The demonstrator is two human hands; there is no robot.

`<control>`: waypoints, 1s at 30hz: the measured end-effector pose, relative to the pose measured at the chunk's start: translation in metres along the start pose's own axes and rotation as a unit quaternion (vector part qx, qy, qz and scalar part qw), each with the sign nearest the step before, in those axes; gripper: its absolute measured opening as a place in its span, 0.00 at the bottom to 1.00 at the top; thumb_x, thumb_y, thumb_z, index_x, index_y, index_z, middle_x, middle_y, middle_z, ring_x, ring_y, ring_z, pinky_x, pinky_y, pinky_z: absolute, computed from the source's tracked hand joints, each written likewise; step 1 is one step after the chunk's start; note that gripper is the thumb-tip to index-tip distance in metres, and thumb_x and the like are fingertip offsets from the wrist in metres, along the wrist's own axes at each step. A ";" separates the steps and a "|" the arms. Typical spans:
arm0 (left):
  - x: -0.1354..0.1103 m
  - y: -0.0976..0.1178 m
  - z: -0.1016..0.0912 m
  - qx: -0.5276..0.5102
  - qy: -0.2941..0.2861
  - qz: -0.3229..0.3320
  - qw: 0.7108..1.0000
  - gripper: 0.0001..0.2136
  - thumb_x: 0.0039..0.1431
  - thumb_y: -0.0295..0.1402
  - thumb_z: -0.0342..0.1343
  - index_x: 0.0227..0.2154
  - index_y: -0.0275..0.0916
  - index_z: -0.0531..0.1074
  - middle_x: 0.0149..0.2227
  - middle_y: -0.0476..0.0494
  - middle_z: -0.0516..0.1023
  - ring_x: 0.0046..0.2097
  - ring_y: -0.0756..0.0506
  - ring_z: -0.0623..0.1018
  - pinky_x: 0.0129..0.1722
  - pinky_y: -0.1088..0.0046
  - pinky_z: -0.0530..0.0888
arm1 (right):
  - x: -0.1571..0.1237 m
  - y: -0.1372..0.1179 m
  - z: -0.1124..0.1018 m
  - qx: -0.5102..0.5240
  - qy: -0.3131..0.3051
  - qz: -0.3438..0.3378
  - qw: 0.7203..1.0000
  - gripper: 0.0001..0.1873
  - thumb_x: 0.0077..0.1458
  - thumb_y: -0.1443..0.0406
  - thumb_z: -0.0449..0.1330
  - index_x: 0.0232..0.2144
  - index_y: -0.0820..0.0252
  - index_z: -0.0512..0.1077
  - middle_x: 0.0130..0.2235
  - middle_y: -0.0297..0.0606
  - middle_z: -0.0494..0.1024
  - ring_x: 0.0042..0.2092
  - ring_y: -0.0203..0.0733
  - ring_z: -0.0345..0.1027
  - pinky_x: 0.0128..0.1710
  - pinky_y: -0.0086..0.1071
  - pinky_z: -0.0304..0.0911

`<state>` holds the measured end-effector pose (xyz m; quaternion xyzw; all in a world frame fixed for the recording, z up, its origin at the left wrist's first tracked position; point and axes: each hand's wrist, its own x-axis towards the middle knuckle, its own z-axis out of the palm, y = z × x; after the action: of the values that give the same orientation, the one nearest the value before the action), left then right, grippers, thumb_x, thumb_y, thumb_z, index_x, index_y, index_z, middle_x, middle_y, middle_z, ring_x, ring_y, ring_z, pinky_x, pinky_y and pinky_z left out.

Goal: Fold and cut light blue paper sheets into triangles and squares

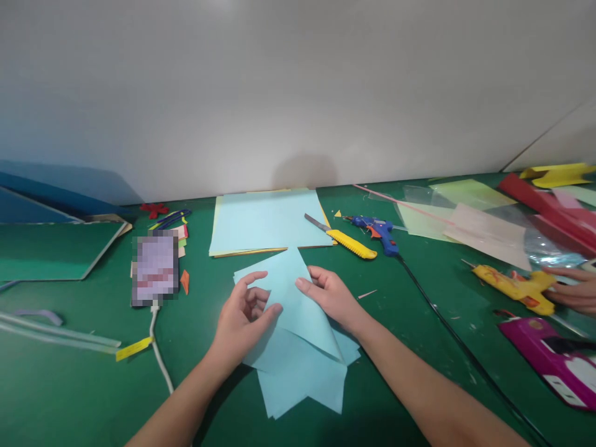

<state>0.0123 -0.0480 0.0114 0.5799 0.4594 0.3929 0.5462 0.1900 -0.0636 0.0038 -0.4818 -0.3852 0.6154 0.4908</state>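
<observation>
Several light blue paper sheets (302, 366) lie overlapped on the green table (410, 323) in front of me. My left hand (244, 316) pinches the left edge of the top sheet (291, 292) between thumb and curled fingers. My right hand (328, 295) rests on the same sheet from the right, its fingers pressed on the paper near the fold. A stack of light blue paper (267, 220) lies just beyond.
A yellow utility knife (344, 239) and a blue glue gun (379, 231) lie behind the sheets. A phone (154, 267) with a cable sits at left. Another person's hand (575, 292) holds a yellow glue gun (516, 287) at right, near a magenta box (554, 360) and coloured papers.
</observation>
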 end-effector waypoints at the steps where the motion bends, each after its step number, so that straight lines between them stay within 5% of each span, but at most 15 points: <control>1: 0.000 0.000 0.000 0.004 0.000 0.004 1.000 0.24 0.41 0.35 0.64 0.44 0.39 0.66 0.24 0.56 0.67 0.23 0.54 0.66 0.23 0.78 0.65 | 0.000 0.001 0.000 0.003 0.002 -0.002 1.000 0.25 0.38 0.48 0.68 0.31 0.61 0.70 0.27 0.32 0.76 0.27 0.35 0.67 0.27 0.30 0.62; 30: 0.000 -0.012 -0.003 0.073 -0.023 0.034 0.996 0.26 0.44 0.36 0.62 0.48 0.42 0.64 0.29 0.52 0.67 0.26 0.52 0.64 0.27 0.75 0.65 | 0.000 0.001 0.001 0.003 0.007 -0.011 1.000 0.23 0.40 0.50 0.67 0.33 0.60 0.71 0.27 0.32 0.77 0.26 0.35 0.68 0.26 0.29 0.62</control>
<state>0.0087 -0.0473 -0.0005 0.6423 0.4542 0.3627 0.4996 0.1889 -0.0634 0.0030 -0.4803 -0.3851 0.6075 0.5020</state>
